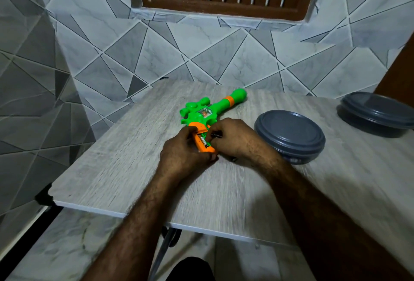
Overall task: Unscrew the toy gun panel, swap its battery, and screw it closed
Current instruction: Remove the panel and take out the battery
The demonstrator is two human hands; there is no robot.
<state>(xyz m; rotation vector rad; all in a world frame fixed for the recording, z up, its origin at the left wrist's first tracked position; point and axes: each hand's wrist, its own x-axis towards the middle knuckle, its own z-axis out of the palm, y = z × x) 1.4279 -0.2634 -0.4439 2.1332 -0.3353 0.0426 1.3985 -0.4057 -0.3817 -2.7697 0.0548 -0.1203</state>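
A green and orange toy gun lies flat on the wooden table, barrel pointing to the far right. Its orange grip points toward me with the battery bay uncovered, and a battery shows inside. My left hand grips the orange handle from the left. My right hand rests against the handle's right side, fingers closed on a small dark object, perhaps a battery or a tool tip. The panel and screws are hidden from view.
A grey round lidded container sits just right of my right hand. A second grey container stands at the table's far right edge. Tiled walls close in behind and to the left. The table's near edge runs below my forearms.
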